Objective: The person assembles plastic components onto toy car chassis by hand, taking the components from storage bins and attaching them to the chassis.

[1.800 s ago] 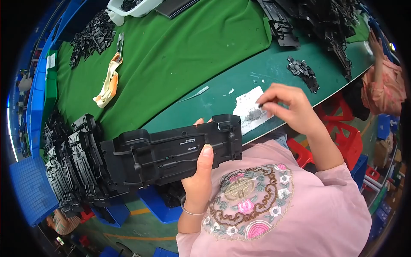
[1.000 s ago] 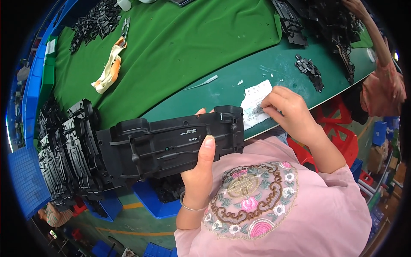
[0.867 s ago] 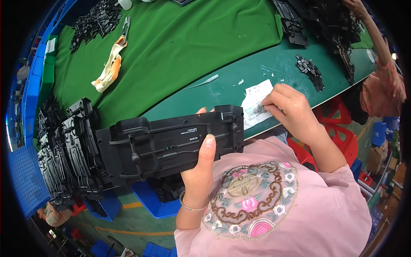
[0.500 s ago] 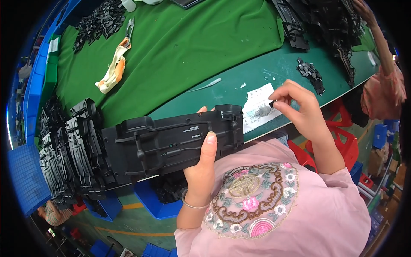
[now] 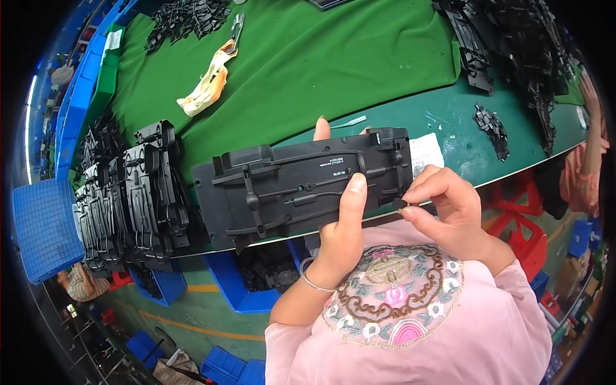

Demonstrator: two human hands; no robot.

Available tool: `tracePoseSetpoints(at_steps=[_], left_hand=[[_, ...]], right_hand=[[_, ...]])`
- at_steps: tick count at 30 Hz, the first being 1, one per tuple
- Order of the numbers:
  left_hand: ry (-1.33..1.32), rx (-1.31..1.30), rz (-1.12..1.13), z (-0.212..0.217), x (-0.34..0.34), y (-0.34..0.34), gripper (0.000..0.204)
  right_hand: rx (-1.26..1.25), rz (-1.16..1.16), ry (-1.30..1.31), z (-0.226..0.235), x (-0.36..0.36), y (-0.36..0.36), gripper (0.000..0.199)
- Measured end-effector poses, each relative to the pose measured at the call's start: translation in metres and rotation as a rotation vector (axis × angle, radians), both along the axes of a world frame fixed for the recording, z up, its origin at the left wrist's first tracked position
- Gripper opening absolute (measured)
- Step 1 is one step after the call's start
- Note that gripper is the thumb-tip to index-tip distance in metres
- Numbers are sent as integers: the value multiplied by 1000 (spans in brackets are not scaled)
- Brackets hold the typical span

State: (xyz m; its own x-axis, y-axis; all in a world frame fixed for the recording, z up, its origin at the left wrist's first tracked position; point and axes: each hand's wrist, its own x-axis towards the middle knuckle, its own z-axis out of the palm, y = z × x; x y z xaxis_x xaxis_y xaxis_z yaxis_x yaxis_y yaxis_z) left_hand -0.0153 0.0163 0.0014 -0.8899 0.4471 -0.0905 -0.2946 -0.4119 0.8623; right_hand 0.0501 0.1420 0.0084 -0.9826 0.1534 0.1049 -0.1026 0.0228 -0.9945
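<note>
My left hand [image 5: 344, 212] grips a long black moulded plastic chassis tray [image 5: 301, 186], thumb pressed on its ribbed face and fingers behind. The tray is tilted toward me over the table's front edge. At its right end, my right hand [image 5: 449, 208] pinches a small black plastic piece [image 5: 400, 203] between thumb and forefinger, close to the tray's lower right corner. Whether the piece touches the tray, I cannot tell. Behind that end lies a white paper sheet [image 5: 427, 151], partly covered by tray and hand.
Similar black trays [image 5: 138, 192] stand stacked at the left, with more heaped [image 5: 513, 45] at the far right. Small black parts [image 5: 491, 128] lie on the table. Pliers with cloth-wrapped handles [image 5: 215, 77] rest on green cloth. A blue bin [image 5: 237, 298] is below; a person's arm [image 5: 593, 122] shows at right.
My right hand has come down from above the paper to the tray's right end, carrying the small black piece. The view has shifted, and the tray appears farther right and higher.
</note>
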Motion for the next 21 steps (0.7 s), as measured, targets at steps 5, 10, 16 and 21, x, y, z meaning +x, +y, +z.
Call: tracePoseSetpoints(at_steps=[5,10,16,21], left_hand=[[38,1,-17,0,1,0,63],[93,0,-1,1,3,1,63],[162,-34,-17,-2,3,-1,63],[253,-120,-33,-6,4,-1,60]], right_hand=[[269,-44,105,2,-3,-3,20],[364,-37,162,3,-5,-5,22],[413,-38,165,2,-7,-6,23],[417,-13,89,4,-7,-5,21]])
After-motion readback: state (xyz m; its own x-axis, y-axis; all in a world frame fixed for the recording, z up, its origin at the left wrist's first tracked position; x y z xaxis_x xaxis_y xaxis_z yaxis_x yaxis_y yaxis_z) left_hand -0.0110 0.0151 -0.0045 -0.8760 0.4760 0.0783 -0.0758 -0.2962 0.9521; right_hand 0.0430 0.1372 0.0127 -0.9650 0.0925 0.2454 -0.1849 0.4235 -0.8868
